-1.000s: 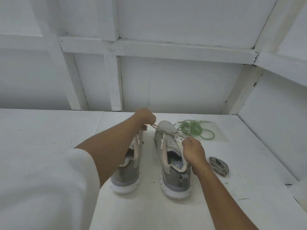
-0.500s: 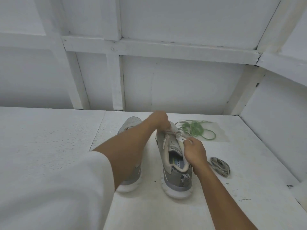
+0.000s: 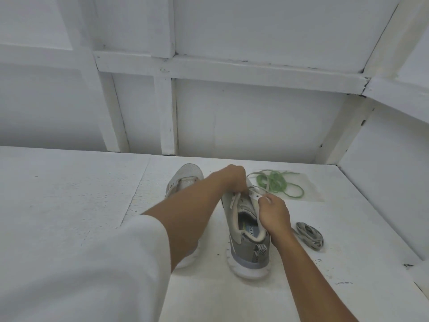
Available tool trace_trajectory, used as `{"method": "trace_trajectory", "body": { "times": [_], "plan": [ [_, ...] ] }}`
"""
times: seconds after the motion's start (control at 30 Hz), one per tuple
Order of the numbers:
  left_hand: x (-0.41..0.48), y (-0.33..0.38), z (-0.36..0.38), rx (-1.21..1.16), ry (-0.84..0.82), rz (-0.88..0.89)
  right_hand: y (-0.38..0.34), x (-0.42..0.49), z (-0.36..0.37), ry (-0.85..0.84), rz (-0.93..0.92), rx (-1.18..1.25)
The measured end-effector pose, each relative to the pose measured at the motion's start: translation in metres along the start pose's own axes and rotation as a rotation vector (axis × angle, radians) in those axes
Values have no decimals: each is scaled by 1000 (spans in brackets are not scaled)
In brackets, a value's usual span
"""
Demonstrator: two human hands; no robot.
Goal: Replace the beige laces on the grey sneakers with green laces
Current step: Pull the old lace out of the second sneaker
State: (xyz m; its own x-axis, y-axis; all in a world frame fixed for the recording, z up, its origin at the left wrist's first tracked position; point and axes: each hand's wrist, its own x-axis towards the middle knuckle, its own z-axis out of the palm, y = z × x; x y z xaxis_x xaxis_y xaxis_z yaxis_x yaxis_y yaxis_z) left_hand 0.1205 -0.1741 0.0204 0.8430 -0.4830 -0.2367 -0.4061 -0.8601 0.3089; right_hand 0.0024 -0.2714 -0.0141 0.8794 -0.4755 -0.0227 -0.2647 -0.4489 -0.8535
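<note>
Two grey sneakers stand side by side on the white table, heels toward me. My left arm crosses over the left sneaker (image 3: 185, 180) and hides most of it. My left hand (image 3: 234, 180) is closed over the toe end of the right sneaker (image 3: 248, 242), pinching its beige lace (image 3: 251, 190). My right hand (image 3: 272, 214) grips the right eyelet flap of that sneaker. Green laces (image 3: 276, 182) lie in a loose tangle just beyond the shoe, on a clear plastic sheet. A removed beige-grey lace (image 3: 310, 234) lies bundled to the right of my right wrist.
The white table (image 3: 69, 194) ends at a white panelled wall (image 3: 232, 124) behind and a slanted white wall on the right. A dark chip marks the table's right edge (image 3: 408, 264).
My left hand has moved right, from above the left sneaker to the toe end of the right sneaker. The taut lace between my hands has shortened. My right hand stayed on the flap.
</note>
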Motion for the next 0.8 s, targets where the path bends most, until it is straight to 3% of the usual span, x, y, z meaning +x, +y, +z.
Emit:
{"method": "trace_trajectory", "body": {
  "times": [0.13,0.33,0.47,0.6,0.8],
  "plan": [
    [0,-5,-9,-4,77,-26,-2,-2,-2,-3,3,10],
    [-9,-49,-69,-56,431,-241,0,-1,0,3,0,22],
    [-8,-38,-58,-131,260,-124,0,0,1,1,6,23],
    [-3,-6,-12,3,33,12,1,1,1,3,5,12],
    [-3,-3,-4,-5,32,-24,1,1,1,10,-14,-4]
  ]
}}
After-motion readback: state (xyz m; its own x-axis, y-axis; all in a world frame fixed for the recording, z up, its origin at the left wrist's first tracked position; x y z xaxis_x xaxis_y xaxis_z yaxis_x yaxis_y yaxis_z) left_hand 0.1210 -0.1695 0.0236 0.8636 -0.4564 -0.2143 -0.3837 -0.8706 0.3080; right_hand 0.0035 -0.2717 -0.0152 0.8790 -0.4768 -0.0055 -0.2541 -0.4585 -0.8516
